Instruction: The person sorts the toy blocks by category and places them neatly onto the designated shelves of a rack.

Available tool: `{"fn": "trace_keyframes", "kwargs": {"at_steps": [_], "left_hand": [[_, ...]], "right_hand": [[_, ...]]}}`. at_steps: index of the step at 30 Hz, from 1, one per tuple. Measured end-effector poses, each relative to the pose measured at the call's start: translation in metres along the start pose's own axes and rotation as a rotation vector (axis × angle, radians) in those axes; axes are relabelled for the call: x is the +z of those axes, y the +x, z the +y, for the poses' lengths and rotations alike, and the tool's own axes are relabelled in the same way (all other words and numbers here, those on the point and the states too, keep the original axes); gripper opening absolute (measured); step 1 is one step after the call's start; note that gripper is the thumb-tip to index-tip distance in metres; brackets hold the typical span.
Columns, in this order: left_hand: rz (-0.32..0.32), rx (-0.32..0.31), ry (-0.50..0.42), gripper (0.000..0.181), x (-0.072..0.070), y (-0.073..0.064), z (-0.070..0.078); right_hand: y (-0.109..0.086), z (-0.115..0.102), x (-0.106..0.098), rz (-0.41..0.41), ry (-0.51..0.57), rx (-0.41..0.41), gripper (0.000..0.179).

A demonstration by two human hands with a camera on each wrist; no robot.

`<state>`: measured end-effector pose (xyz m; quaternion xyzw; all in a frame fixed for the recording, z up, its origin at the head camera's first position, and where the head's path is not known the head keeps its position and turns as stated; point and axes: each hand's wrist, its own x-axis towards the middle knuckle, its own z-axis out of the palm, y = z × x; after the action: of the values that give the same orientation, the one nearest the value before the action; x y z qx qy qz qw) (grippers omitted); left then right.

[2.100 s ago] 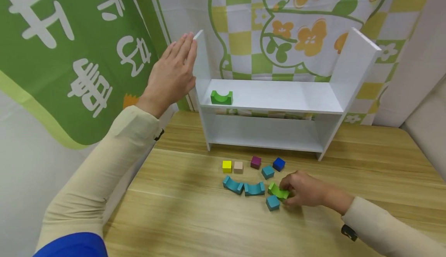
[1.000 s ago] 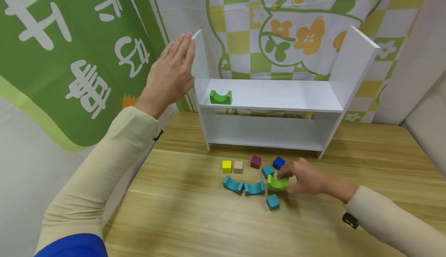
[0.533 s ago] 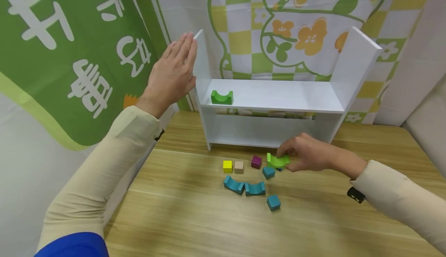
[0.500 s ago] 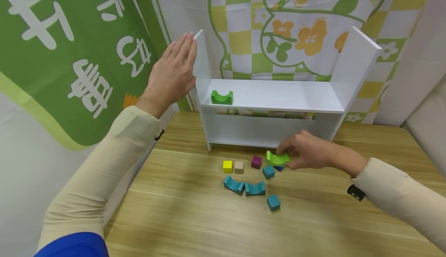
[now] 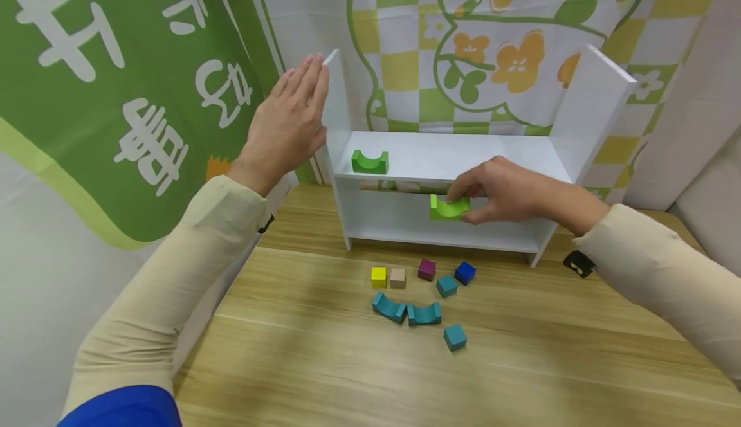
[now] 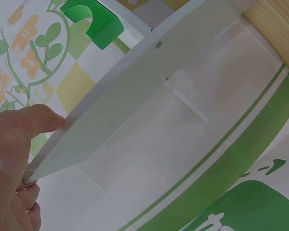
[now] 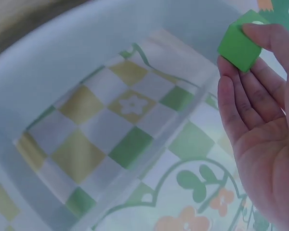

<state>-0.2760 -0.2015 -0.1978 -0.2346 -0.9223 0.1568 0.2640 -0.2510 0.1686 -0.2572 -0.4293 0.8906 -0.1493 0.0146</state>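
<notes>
My right hand [image 5: 515, 192] pinches a light green curved block [image 5: 441, 211] between thumb and fingers, in front of the white shelf's lower opening. In the right wrist view, the block's square end [image 7: 240, 45] shows between the thumb and fingertips. My left hand [image 5: 285, 123] holds the upper left side panel of the white shelf [image 5: 463, 150]. In the left wrist view, the thumb rests on the panel's edge [image 6: 94, 94], with the other fingers bent at its far end. A darker green curved block [image 5: 369, 163] sits at the left of the middle board.
On the wooden table [image 5: 301, 343] lie two teal curved blocks [image 5: 424, 314] and several small cubes: yellow [image 5: 379, 277], beige [image 5: 397, 278], purple [image 5: 426, 269], blue [image 5: 465, 273], and teal [image 5: 455, 337]. A patterned cloth [image 5: 399, 70] hangs behind the shelf.
My right hand has picked the light green block up from the table beside the teal cube and carried it up and forward to the shelf. The left hand has stayed on the panel.
</notes>
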Motion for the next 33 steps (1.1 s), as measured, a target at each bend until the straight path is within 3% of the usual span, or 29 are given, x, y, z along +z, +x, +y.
{"fn": "trace_keyframes", "kwargs": {"at_steps": [9,20,33], "left_hand": [[-0.015,-0.004,0.021,0.077,0.000,-0.001,-0.001],[-0.045,-0.001,0.055,0.078,-0.001,0.001,0.001],[-0.028,0.003,0.061,0.079,-0.001,0.000,0.000]], "right_hand": [[0.033,0.003,-0.020,0.012,-0.007,0.095,0.029],[0.065,0.018,-0.022,0.004,-0.019,0.144,0.032],[0.083,0.018,-0.022,-0.050,-0.001,0.186,0.036]]}}
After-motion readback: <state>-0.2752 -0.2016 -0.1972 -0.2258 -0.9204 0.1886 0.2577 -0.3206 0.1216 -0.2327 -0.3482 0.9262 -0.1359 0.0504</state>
